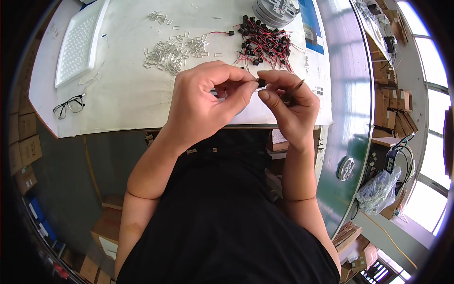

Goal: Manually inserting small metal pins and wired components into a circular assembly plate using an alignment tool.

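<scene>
Above the near counter edge, mid-frame: one small black component [261,83] pinched between both hands. Left hand [203,106] grip closed on it, thumb and forefinger tips meeting at its left side. Right hand [288,106] grip closed on its right side, and the same hand also carries one thin dark tool [294,90], tweezer-like, sticking up and to the right from the fingers. Can't tell if a lead wire hangs off the part.

Just behind the hands: one heap of the same black components with red leads [265,42], too many to count, plus one stray [230,32] lying apart to its left. Left of that: two loose scatters of small clear tube pieces [172,49], uncountable, smaller batch farther back. Far left: one white gridded tray [78,42]. One pair of black-framed glasses [69,105] near the front-left edge. One stack of grey reels [274,9] at the back. All on the white counter [123,94].
</scene>
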`<state>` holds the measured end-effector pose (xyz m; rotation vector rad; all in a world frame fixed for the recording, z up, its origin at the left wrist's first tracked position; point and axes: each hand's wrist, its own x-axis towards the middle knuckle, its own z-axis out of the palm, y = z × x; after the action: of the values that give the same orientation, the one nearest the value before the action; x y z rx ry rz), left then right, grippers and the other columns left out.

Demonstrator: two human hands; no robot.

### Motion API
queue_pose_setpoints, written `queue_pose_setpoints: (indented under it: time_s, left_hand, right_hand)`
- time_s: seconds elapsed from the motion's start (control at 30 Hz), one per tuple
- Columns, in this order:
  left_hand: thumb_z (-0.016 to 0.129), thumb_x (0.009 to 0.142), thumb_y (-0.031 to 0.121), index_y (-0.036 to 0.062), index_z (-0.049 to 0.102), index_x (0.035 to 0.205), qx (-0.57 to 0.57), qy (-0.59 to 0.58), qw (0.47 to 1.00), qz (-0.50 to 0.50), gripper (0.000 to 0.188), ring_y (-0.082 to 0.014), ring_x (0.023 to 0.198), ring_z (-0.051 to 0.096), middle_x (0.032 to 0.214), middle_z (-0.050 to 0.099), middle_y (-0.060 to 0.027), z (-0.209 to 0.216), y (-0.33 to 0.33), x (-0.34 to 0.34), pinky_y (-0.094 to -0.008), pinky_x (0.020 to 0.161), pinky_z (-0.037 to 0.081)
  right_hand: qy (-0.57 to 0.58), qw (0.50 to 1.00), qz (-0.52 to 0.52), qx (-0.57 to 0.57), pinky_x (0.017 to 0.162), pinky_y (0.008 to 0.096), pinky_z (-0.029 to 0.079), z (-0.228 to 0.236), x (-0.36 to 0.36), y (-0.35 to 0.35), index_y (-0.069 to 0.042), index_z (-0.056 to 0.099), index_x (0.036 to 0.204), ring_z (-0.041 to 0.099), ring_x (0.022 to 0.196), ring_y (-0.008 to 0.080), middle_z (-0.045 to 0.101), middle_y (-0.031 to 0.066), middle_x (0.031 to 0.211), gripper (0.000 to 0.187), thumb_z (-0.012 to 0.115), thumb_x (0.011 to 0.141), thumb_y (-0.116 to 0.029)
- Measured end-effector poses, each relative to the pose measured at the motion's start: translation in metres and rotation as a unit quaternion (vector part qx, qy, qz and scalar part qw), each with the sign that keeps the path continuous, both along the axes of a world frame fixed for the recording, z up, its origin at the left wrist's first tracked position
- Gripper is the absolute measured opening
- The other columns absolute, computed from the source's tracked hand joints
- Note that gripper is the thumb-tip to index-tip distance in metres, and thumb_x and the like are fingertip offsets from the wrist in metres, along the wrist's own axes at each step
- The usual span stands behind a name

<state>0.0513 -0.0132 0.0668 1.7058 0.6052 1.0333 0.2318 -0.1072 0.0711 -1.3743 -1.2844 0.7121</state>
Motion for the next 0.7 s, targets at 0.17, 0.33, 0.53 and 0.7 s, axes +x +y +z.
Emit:
queue_pose_setpoints:
  time_s: [0.17, 0.33, 0.53, 0.7]
  left_hand:
    - [0.079, 0.090, 0.005, -0.0036, 0.074, 0.091, -0.140, -0.017, 0.988, -0.056, 0.010, -0.0084, 0.066, 0.065, 0.078, 0.072, -0.0071, -0.006, -0.004, -0.007, -0.0239, 0.058, 0.051]
    - [0.079, 0.087, 0.007, 0.0002, 0.073, 0.088, -0.140, 0.079, 0.986, -0.049, 0.010, -0.0147, 0.079, 0.066, 0.087, 0.070, -0.0068, -0.024, -0.001, -0.018, -0.0294, 0.071, 0.054]
    - [0.081, 0.078, 0.009, 0.0084, 0.072, 0.085, 0.178, 0.225, 0.955, 0.071, 0.011, -0.0298, 0.104, 0.055, 0.104, 0.060, -0.0063, -0.050, -0.005, -0.011, -0.0407, 0.095, 0.047]
    - [0.082, 0.077, 0.012, 0.0134, 0.073, 0.088, 0.147, 0.203, 0.963, 0.095, 0.014, -0.0314, 0.110, 0.053, 0.112, 0.059, -0.0055, -0.060, -0.008, -0.005, -0.0423, 0.098, 0.046]
  right_hand:
    - [-0.068, 0.997, 0.016, -0.028, 0.075, 0.0229, 0.049, -0.005, -0.001, -0.006, 0.004, 0.071, 0.116, 0.058, 0.086, 0.0054, 0.072, 0.0055, 0.108, 0.023, 0.077, 0.094, 0.005]
    - [-0.078, 0.995, -0.014, -0.068, 0.072, 0.0232, 0.049, -0.011, 0.000, -0.012, 0.001, 0.073, 0.111, 0.057, 0.080, 0.0065, 0.072, 0.0054, 0.105, 0.021, 0.077, 0.091, 0.007]
    - [-0.317, 0.944, -0.004, -0.086, 0.065, 0.0334, 0.054, -0.022, -0.009, -0.005, -0.006, 0.078, 0.105, 0.066, 0.072, 0.0223, 0.070, 0.0076, 0.100, 0.019, 0.078, 0.088, 0.002]
    - [-0.431, 0.898, 0.016, -0.091, 0.067, 0.0415, 0.056, -0.015, -0.017, -0.001, -0.009, 0.079, 0.107, 0.069, 0.075, 0.0338, 0.069, 0.0088, 0.097, 0.020, 0.078, 0.087, -0.004]
